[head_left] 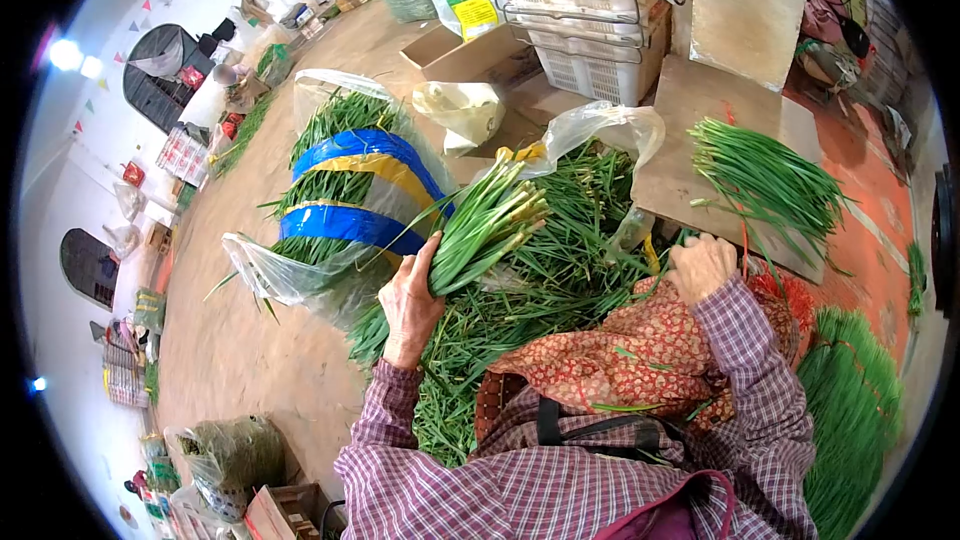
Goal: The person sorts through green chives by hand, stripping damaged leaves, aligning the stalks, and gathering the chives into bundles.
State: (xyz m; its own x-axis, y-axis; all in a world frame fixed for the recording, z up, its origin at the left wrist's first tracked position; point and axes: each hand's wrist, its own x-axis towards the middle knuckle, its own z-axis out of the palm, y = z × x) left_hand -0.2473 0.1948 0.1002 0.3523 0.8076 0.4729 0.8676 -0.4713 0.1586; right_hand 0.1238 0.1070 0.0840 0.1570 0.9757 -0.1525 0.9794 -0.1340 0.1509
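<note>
The loose heap of greens [570,285] was a dark tangle of thin blades; the held bunch [488,225], far smaller, was brighter, its pale stem ends pointing up and right. The heap spread between the two hands, and the bunch, above it, was gripped in the left hand [408,305]. The right hand [703,268] was curled beside the heap; whether it pinched anything could not be told. The patterned cloth [600,340] hid the heap's near edge, the bunch covered some left fingertips, and its leaf tips were hard to make out.
</note>
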